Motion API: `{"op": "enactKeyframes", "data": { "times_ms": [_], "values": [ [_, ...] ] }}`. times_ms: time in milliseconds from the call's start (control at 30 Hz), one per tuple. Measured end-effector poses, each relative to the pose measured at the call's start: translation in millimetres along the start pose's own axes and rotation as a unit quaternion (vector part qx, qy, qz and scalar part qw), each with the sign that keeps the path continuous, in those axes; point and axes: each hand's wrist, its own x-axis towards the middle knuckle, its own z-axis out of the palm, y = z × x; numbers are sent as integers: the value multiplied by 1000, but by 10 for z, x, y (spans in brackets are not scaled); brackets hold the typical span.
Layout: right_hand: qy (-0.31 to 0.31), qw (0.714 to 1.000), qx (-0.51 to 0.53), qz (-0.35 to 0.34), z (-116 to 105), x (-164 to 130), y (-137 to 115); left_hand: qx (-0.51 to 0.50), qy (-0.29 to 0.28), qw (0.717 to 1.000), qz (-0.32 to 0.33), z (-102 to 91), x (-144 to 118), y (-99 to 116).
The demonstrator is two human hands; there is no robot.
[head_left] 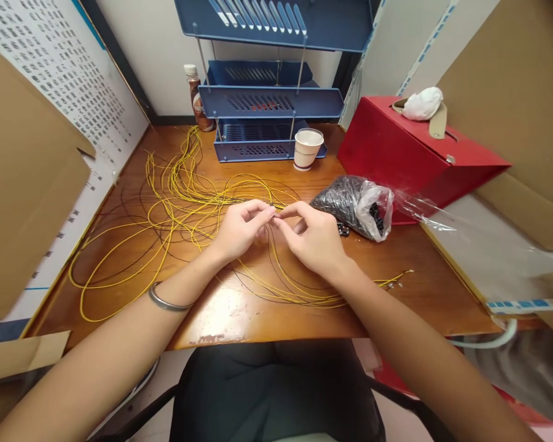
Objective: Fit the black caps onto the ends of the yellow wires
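Whatever the left hand (237, 233) and right hand (320, 239) have at their meeting fingertips is too small and too covered for me to make out. The right forearm (396, 319) hides a stretch of yellow wires (322, 302). The blue rack (313, 101) runs out of view at the top and partly covers the bottle (196, 101). I can't read the wall sheet's (69, 67) tiny print.

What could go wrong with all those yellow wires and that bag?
The yellow wires lie in loose, crossing loops, so they could tangle or snag. The plastic bag is lying on its side, and its mouth looks open, so some black pieces might spill out.
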Motion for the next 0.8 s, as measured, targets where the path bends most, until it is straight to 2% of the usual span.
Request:
{"op": "enactKeyframes", "data": {
  "times_ms": [167,400,800],
  "values": [
    [-22,999,-4,-25,-14,7,28,9,-22,1000,5,-1,-9,-21],
    [-55,996,-21,-66,-59,16,46,73,-37,996,23,-7,-38,-17],
    [-48,993,-14,-104,-56,7,85,86,-38,995,29,11,-45,3]
  ]
}}
